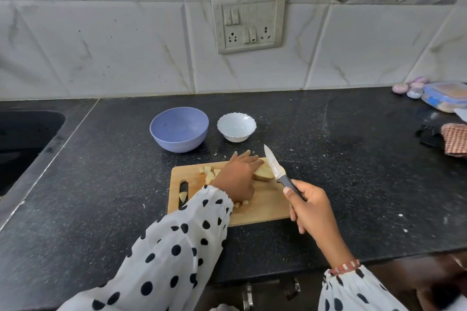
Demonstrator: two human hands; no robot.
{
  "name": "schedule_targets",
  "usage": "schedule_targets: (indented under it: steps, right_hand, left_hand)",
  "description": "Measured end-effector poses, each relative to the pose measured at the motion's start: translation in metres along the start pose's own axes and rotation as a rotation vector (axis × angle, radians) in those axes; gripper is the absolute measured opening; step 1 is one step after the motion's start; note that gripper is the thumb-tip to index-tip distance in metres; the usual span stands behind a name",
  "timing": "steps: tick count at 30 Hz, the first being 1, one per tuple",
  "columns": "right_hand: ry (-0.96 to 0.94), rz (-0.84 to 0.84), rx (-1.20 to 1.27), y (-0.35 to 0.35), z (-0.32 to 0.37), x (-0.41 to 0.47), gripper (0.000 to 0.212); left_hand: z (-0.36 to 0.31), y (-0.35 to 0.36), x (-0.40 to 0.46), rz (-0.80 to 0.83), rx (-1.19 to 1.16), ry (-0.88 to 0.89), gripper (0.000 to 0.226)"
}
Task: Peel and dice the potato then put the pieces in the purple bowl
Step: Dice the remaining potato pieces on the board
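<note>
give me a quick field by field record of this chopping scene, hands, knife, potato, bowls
left hand: left hand rests on the uncut potato chunk, fingers extended
right hand: right hand grips the grey-handled kitchen knife, blade over the chunk
board: rectangular wooden cutting board on the black speckled counter
diced pieces: pale potato cubes on the board
purple bowl: round purple bowl, empty, behind the board
white bowl: scalloped white bowl, empty, right of the purple one

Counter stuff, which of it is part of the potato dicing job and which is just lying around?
Part of the job:
potato piece
diced pieces
knife in the right hand
left hand on the potato
cutting board
purple bowl

Just lying about:
white bowl
checked cloth
plastic container
onions
</note>
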State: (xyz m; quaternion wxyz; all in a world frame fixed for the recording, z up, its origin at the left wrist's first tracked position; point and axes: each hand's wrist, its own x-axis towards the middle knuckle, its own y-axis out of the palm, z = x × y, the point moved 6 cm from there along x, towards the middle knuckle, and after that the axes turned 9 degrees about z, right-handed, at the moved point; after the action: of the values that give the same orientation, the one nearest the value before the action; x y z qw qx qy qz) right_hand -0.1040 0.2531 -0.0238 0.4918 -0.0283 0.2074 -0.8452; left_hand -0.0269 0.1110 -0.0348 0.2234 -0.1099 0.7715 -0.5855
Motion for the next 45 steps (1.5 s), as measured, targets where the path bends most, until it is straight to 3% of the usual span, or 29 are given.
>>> schedule_targets:
  steps: [3, 9, 14, 17, 22, 35, 41, 45]
  right_hand:
    - [0.001, -0.01, -0.004, -0.007, -0.001, 0.003, 0.027]
    - [0.0, -0.029, 0.031, -0.012, -0.003, 0.008, 0.023]
    - [-0.013, -0.037, 0.05, -0.012, -0.003, 0.011, 0.024]
    - [-0.042, -0.034, 0.057, -0.009, 0.0, 0.011, 0.019]
    - [-0.093, -0.009, 0.032, 0.004, 0.002, 0.007, 0.022]
    - [-0.318, 0.237, -0.45, 0.076, 0.016, -0.02, 0.017]
    - [-0.416, 0.216, -0.774, 0.09, 0.022, -0.029, 0.027]
    - [-0.4, 0.14, -0.867, 0.084, 0.015, -0.023, 0.018]
  left_hand:
    - [0.002, -0.005, 0.01, 0.046, 0.014, -0.018, 0.077]
    - [0.002, -0.015, 0.023, 0.029, 0.157, -0.021, 0.059]
    - [0.008, -0.017, 0.024, -0.009, 0.074, -0.004, 0.054]
    - [0.016, -0.023, 0.012, -0.107, -0.054, 0.013, 0.057]
    - [0.034, -0.042, -0.03, -0.413, -0.33, 0.002, 0.059]
    - [0.101, 0.002, -0.13, -0.602, -0.404, -0.558, 0.057]
    - [0.104, 0.015, -0.141, -0.574, -0.412, -0.614, 0.062]
    - [0.097, 0.016, -0.134, -0.552, -0.354, -0.58, 0.062]
